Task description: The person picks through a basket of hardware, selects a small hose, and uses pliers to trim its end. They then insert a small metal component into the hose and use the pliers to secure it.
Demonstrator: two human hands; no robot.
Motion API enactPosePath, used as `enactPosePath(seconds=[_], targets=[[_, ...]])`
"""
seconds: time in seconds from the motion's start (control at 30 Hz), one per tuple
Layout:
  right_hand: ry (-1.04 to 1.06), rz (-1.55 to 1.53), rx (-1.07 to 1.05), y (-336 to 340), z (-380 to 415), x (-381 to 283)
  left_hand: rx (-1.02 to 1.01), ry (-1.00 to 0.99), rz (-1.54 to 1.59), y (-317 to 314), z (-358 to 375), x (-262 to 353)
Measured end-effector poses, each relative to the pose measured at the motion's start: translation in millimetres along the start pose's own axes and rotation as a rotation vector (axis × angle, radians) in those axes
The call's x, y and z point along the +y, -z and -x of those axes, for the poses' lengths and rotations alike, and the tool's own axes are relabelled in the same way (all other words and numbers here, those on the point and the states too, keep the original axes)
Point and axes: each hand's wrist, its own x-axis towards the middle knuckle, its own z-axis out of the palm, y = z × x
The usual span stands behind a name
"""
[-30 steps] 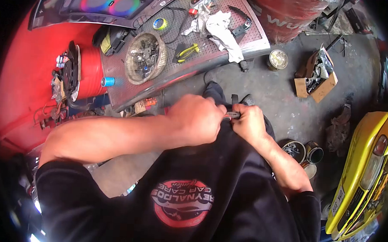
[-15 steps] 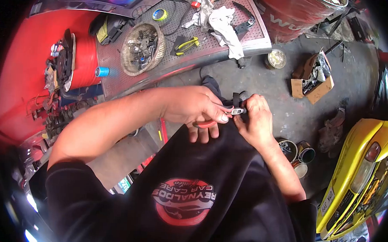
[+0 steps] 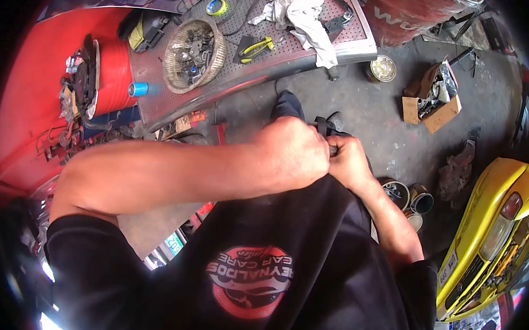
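My left hand [image 3: 296,150] is closed in a fist, back of the hand up, and hides what it grips. Against its knuckles, my right hand [image 3: 349,163] pinches a small dark part [image 3: 333,150], of which only a short piece shows between the two hands. Both hands are together in front of the black shirt [image 3: 332,239]. Just beyond them are a dark strap-like piece [image 3: 321,126] and a shoe [image 3: 336,118].
A metal bench [image 3: 149,110] holds a basket [image 3: 170,60] of small parts, yellow-green pliers [image 3: 256,49], a white rag [image 3: 309,19] and a blue can [image 3: 138,89]. Right are a cardboard box [image 3: 443,117], tins [image 3: 420,201] and a yellow car front [image 3: 480,216].
My left hand has turned over and closed; the red-handled pliers seen in it before are now hidden. It has moved right against my right hand, which stays closed. The view has shifted slightly.
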Motion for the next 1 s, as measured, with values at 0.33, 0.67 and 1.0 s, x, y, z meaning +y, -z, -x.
enactPosePath(seconds=[0.33,0.67,1.0], targets=[[0.266,0.296,0.436,7.2,-13.7,-13.1,-0.443,0.373,1.667,18.9,8.9,-57.2],[0.131,0.246,0.217,-1.9,-14.3,-10.3,-0.025,0.244,0.743,-4.0,5.3,-22.5],[-0.172,-0.989,-0.292,43.4,-5.6,41.4,0.759,-0.25,-0.408,54.0,37.4,-66.1]])
